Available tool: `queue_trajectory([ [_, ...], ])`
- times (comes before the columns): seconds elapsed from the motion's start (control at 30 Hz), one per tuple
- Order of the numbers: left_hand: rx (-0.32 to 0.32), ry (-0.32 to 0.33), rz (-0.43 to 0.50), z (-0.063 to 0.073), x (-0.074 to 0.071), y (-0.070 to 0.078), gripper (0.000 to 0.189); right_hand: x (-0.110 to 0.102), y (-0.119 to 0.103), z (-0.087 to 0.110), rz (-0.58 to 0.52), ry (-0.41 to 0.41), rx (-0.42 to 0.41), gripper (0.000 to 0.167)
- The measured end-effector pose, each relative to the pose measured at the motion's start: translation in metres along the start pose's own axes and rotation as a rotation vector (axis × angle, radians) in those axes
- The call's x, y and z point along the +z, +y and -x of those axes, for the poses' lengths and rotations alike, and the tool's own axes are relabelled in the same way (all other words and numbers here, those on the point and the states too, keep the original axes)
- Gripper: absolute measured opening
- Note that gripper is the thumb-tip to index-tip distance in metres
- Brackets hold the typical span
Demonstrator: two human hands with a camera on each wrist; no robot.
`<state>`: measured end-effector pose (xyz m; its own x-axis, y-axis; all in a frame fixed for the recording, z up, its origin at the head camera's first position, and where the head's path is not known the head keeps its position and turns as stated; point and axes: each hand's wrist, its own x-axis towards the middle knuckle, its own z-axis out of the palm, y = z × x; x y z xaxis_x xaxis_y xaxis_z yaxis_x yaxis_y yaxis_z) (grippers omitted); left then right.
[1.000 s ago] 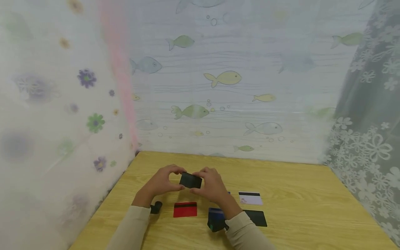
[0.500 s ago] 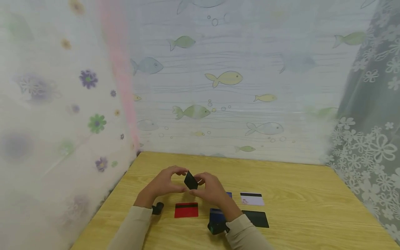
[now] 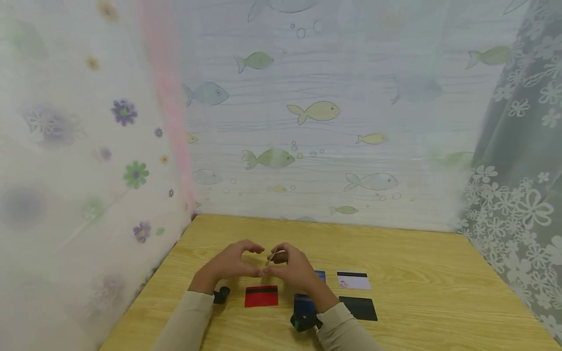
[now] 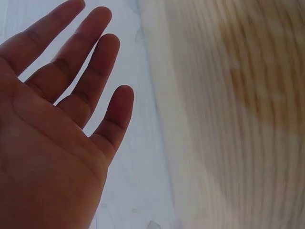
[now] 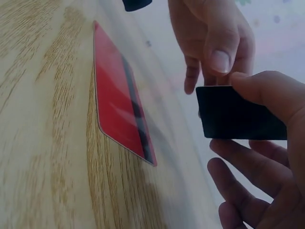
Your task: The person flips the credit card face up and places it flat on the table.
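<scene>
A wood-grained bench (image 3: pixel 421 278) stands before a pale backdrop (image 3: pixel 313 161) printed with fish; a flowered hanging (image 3: pixel 70 204) closes the left side and a grey curtain (image 3: pixel 522 146) with white blossoms the right. Above the bench, between the two hands, is a small card (image 5: pixel 238 113), clear of the surface. The head view shows it nearly edge-on and tilted; the right wrist view shows its black face. The right hand (image 3: pixel 293 265) has its grip closed on this card, thumb along one edge and fingers at the opposite one. The left hand (image 3: pixel 231 261) faces it with its grip released, the fingers extended and apart in the left wrist view; whether its thumb touches the card cannot be told. A red card (image 3: pixel 261 296) with a dark stripe lies flat below the gap between the hands. To its right lie a nearer blue card (image 3: pixel 304 303) and a farther blue card (image 3: pixel 320 276), both partly hidden by the right arm. Farther right are a white card (image 3: pixel 353 281) with a black stripe and, nearer the person, a black card (image 3: pixel 360 308). Dark devices show beside the left cuff (image 3: pixel 203 298) and right cuff (image 3: pixel 332 314).
</scene>
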<state>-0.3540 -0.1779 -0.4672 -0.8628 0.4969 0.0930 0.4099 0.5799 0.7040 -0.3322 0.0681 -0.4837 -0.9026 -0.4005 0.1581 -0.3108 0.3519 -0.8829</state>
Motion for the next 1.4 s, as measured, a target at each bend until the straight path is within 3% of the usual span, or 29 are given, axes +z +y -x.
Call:
queue_trajectory([
  [0.23, -0.019, -0.021, 0.002, -0.001, 0.003, 0.000, 0.070, 0.001, 0.000, 0.000, -0.053, 0.024, -0.006, 0.052],
  [0.63, -0.020, -0.050, -0.014, -0.004, 0.006, -0.001, 0.051, -0.005, 0.001, 0.000, -0.026, 0.071, -0.036, 0.044],
  [0.9, -0.009, -0.017, -0.004, 0.000, 0.003, -0.004, 0.056, -0.010, 0.004, 0.001, 0.015, 0.077, -0.020, 0.053],
  [1.07, -0.010, -0.010, -0.013, -0.001, 0.004, -0.007, 0.055, -0.014, 0.006, 0.003, 0.065, 0.091, -0.017, 0.049],
  [1.17, -0.018, -0.005, -0.021, -0.002, 0.005, -0.009, 0.055, -0.018, 0.007, 0.005, 0.126, 0.101, -0.017, 0.047],
  [1.4, -0.077, -0.004, -0.044, -0.001, 0.002, -0.016, 0.057, -0.021, 0.008, 0.004, 0.470, 0.120, -0.038, 0.051],
])
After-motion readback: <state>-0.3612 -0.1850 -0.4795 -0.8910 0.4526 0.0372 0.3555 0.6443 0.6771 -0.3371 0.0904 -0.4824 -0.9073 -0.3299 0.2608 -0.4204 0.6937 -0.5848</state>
